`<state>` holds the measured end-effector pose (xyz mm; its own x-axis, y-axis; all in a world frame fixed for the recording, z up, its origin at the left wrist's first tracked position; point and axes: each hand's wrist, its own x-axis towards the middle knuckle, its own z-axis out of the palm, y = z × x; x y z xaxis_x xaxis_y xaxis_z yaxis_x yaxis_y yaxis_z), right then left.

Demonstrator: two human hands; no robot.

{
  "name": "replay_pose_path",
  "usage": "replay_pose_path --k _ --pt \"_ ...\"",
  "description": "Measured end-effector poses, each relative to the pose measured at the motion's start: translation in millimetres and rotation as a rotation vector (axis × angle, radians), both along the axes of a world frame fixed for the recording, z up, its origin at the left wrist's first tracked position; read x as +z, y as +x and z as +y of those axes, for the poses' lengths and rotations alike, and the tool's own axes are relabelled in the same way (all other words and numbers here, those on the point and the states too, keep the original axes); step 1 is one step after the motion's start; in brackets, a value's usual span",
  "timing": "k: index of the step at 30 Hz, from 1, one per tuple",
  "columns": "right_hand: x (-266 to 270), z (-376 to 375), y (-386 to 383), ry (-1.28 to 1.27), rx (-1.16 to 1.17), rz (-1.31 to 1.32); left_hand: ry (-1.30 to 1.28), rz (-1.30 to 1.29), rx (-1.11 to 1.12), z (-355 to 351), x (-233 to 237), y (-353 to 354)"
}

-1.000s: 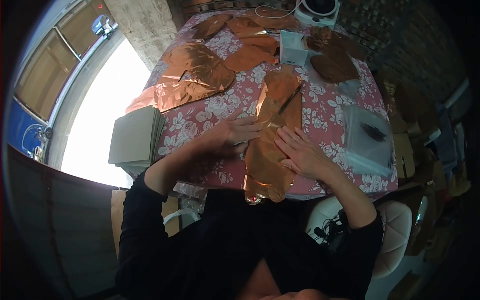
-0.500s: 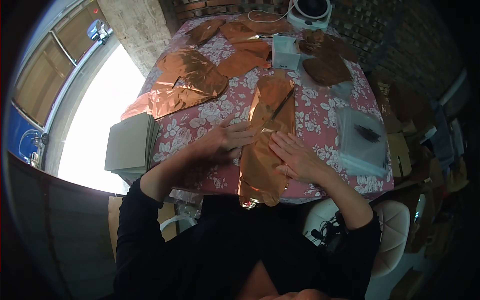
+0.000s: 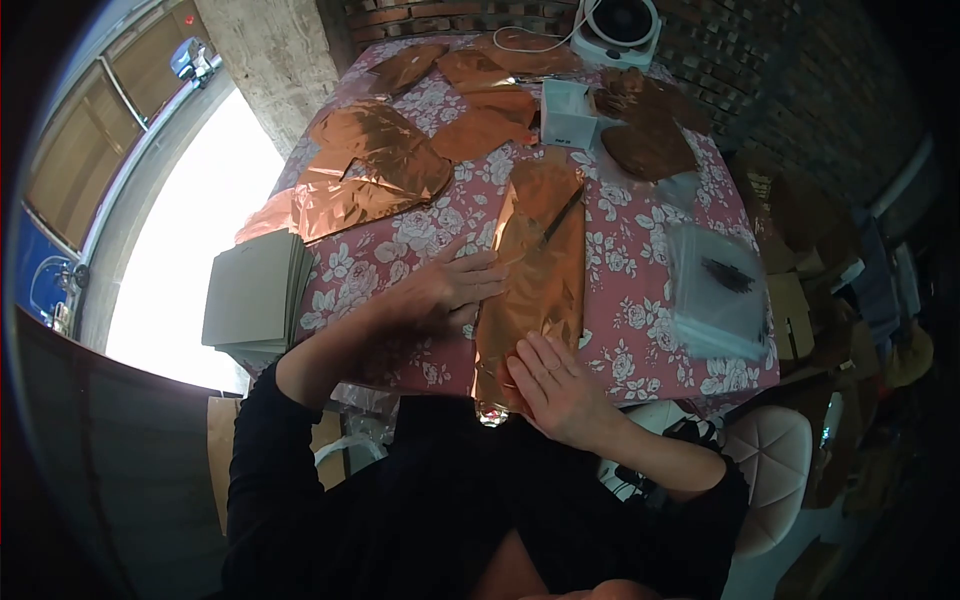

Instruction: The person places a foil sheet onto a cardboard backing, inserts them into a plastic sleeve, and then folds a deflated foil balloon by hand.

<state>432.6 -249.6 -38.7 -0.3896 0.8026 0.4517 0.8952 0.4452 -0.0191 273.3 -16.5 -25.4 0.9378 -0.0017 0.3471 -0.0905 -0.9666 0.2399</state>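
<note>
A long folded sheet of shiny copper-coloured foil (image 3: 540,270) lies lengthwise in front of me, its near end reaching past the table edge. My left hand (image 3: 450,285) rests at the foil's left edge, fingers stretched out and fingertips touching it. Lower down, my right hand (image 3: 560,385) lies flat on the foil's near end with extended fingers; a ring shows on one finger. Neither hand is wrapped around anything. A dark slit-like line crosses the upper part of the foil.
Flat foil balloons (image 3: 385,165) lie at the back left, a darker one (image 3: 650,148) at the back right. A white box (image 3: 567,112) and a small fan (image 3: 618,22) stand behind. Grey cards (image 3: 250,290) are stacked left; clear plastic bags (image 3: 715,300) lie right. The table (image 3: 625,270) has a floral cloth.
My right hand has slid down along the foil toward me, from its middle to its near end. My left hand has stayed almost in place.
</note>
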Motion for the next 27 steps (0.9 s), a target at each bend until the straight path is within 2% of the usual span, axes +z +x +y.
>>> replay_pose_path --k 4,6,7,12,15,19,24,27 --pt "17 3 0 0.01 0.025 -0.059 0.068 -0.008 -0.016 3 -4 0" --pt "17 6 1 -0.019 0.044 0.114 0.04 0.043 0.005 2 1 0" --pt "18 8 3 -0.015 0.045 0.11 0.044 0.04 0.006 1 1 1" --pt "32 18 13 -0.064 0.08 0.446 0.016 -0.049 -0.011 2 -3 8" --pt "39 22 20 -0.13 0.039 0.53 -0.012 -0.074 -0.042 1 3 11" --pt "43 30 27 -0.131 0.058 0.569 0.018 -0.119 -0.031 1 2 15" --pt "48 35 29 -0.152 0.109 0.478 0.142 -0.187 0.006 -3 -4 18" --pt "59 32 32 -0.156 0.189 0.527 0.097 -0.201 0.06 -6 -9 18"
